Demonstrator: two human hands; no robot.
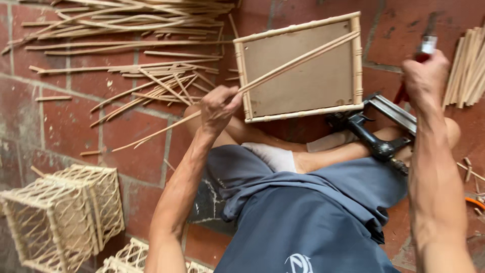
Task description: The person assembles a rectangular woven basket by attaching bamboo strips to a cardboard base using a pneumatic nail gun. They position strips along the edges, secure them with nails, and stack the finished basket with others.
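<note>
A: On the red tile floor (136,162), in front of the seated person's crossed legs, lies a rectangular panel (303,71) with a rattan border on all four sides. The border looks finished; the flat board inside is bare apart from one piece.

B: Which piece?

A: A long thin rattan stick (298,59), laid corner to corner across the panel. I judge this is the first diagonal being fitted, so the frame is done and the inner strips are mostly left to do. Nothing shows it fastened yet.

B: How does the stick run?

A: Its long axis goes from the panel's upper right corner down to the lower left, past the edge and on over the floor, tapering to a split tip near the loose sticks (151,86).

B: And the hands?

A: The left hand (218,107) has its fingers curled and pinching the stick just beside the panel's lower left corner. The right hand (425,76) is raised at the right, fingers closed round a red-handled tool (423,50); its working end is blurred.

B: Anything else nearby?

A: A black nail gun (376,131) rests against the leg just below the panel, and finished woven baskets (65,217) stand at the lower left.
</note>
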